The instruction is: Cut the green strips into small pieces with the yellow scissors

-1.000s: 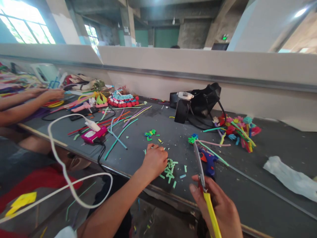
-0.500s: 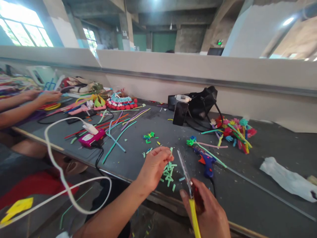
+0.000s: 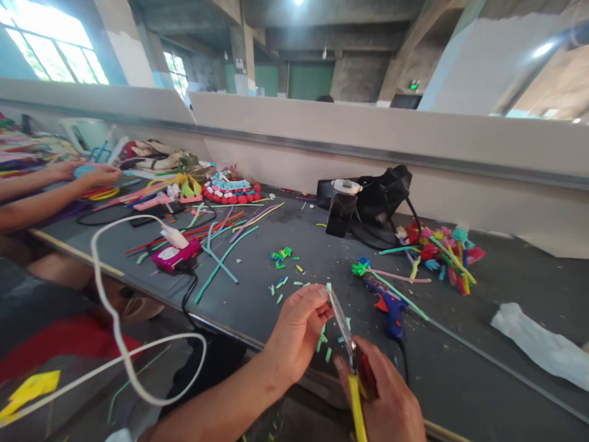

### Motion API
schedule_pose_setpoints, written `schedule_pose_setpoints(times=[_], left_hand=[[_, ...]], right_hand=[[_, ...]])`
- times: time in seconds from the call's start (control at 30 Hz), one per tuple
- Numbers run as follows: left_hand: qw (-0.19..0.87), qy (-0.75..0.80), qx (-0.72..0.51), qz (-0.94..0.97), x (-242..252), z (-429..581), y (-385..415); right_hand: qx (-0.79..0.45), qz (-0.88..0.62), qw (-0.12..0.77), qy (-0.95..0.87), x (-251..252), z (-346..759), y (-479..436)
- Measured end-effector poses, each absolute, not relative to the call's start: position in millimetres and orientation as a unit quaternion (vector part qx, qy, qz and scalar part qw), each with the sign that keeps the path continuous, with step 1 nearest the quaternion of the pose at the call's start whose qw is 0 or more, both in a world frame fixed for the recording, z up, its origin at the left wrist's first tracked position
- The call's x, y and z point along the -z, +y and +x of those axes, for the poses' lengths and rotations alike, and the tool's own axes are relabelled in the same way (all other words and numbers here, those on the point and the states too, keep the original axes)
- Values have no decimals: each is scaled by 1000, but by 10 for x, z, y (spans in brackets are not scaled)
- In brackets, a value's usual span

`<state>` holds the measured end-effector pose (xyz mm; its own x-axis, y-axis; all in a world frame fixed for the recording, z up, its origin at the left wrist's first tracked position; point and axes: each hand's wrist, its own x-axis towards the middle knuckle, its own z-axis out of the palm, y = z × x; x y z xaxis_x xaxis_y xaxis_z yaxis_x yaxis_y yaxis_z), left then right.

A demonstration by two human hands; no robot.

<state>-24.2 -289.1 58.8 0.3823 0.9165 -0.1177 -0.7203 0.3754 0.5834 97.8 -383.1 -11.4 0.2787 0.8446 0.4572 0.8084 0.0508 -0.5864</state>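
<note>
Pinches a green strip between thumb and forefinger of the left hand, and shows only its tip above the fingertips. Grips scissors in the right hand, clenched round the yellow and red handles, with the blades aimed up and away to meet the strip right at the left fingertips. Cannot tell whether those blades stand apart or together; reads as one thin line. Holds both hands over the near edge of the table. Leaves cut green bits scattered just beneath and beyond the left hand. Has a glue gun just beyond the right hand, flowers farther off past it, and a bag well beyond both. Shares the table with a co-worker's hands, far out to the left of the left hand. Judges the strip feather-light, soft and bendy, likely to flop or slip from a loose pinch. Would take it close behind the blade, pads pressed flat and fingertips kept clear of the edge. Judges the scissors stiff and sharp, best held by the handles only.
</note>
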Motion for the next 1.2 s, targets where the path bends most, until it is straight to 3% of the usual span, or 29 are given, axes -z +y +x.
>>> schedule_pose_setpoints(times=[0.6, 0.9, 1.07, 1.2], left_hand=[[805, 216, -510, 210, -583, -210, -2926], [788, 246, -506, 250, -582, -208, -2927], [669, 386, -437, 462, -564, -245, -2951], [474, 360, -371, 713, -556, -242, -3009]], right_hand=[[-19, -690, 407, -598, 148, 976, -3848], [-79, -687, 457, -559, 103, 964, -3845], [-184, -691, 515, -472, -149, 974, -3828], [-290, -672, 569, -375, -279, 993, -3831]])
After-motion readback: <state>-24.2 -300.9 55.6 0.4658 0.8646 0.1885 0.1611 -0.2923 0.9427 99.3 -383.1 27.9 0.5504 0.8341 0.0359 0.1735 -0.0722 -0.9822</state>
